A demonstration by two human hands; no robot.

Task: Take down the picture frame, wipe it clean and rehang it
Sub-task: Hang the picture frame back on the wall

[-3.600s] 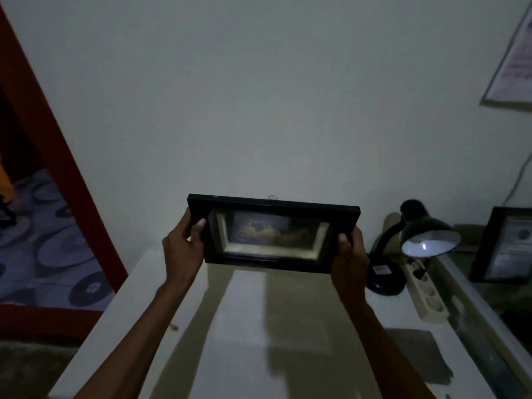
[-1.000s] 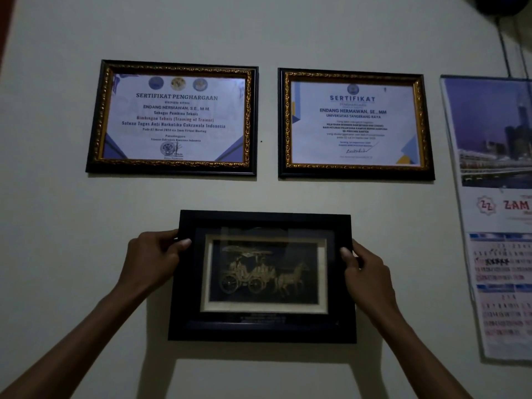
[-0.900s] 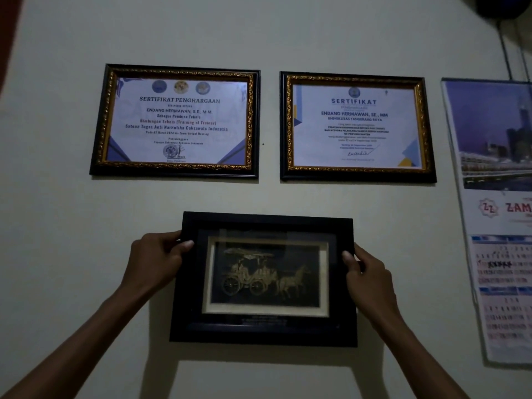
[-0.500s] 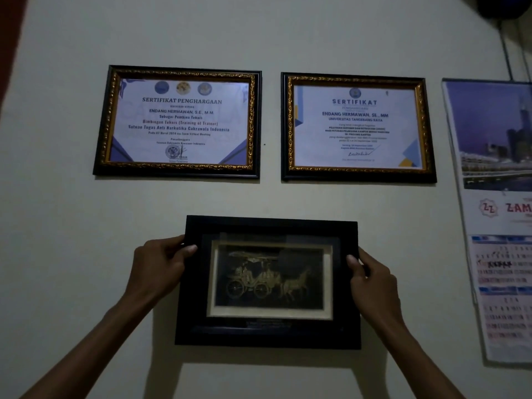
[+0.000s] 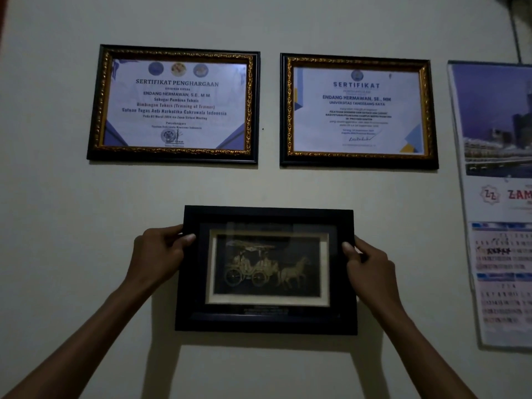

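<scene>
While dim light falls across a pale wall (image 5: 57, 197) that fills the view, a person holds a black picture frame (image 5: 266, 321) flat against it at lower centre, level and upright, its glass showing a gilded horse-drawn carriage inside a cream mat. Two larger certificates hang side by side above it: the left certificate (image 5: 175, 103), in a black and gold ornate border, sits in the upper left, and the right certificate (image 5: 358, 110), in a matching border, sits at upper centre-right, a narrow strip of wall between them. A wall calendar (image 5: 501, 197) runs down the right edge, partly cut off, its top a city photograph and its lower sheets rows of dates too blurred to read. Both forearms rise from the bottom corners. The left hand (image 5: 157, 256) grips the picture frame's left edge near the upper corner, thumb laid over the front moulding and fingers curled behind. The right hand (image 5: 370, 267) grips the right edge at about the same height, thumb on the front and fingers wrapped round the side. Whether the hanger has caught on anything cannot be told.
</scene>
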